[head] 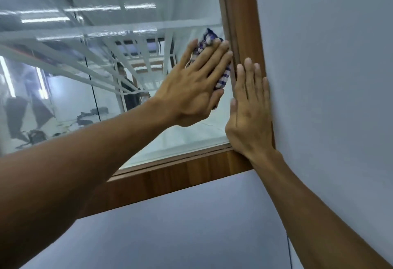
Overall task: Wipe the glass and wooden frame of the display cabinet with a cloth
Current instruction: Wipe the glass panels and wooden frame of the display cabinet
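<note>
The display cabinet's glass pane [89,60] fills the upper left, bordered by a brown wooden frame [244,17] on its right side and along its bottom. My left hand [195,85] lies flat with straight fingers and presses a blue-and-white checked cloth [207,40] against the glass, close to the right frame strip. The cloth shows above and to the right of the fingers; most of it is hidden under the palm. My right hand [251,111] rests flat and open on the right frame strip near the lower corner, fingers pointing up.
Grey-white wall panels [329,77] surround the frame on the right and below. The glass reflects ceiling lights, white bars and a room behind me. A thin dark cable [289,253] hangs at the lower right.
</note>
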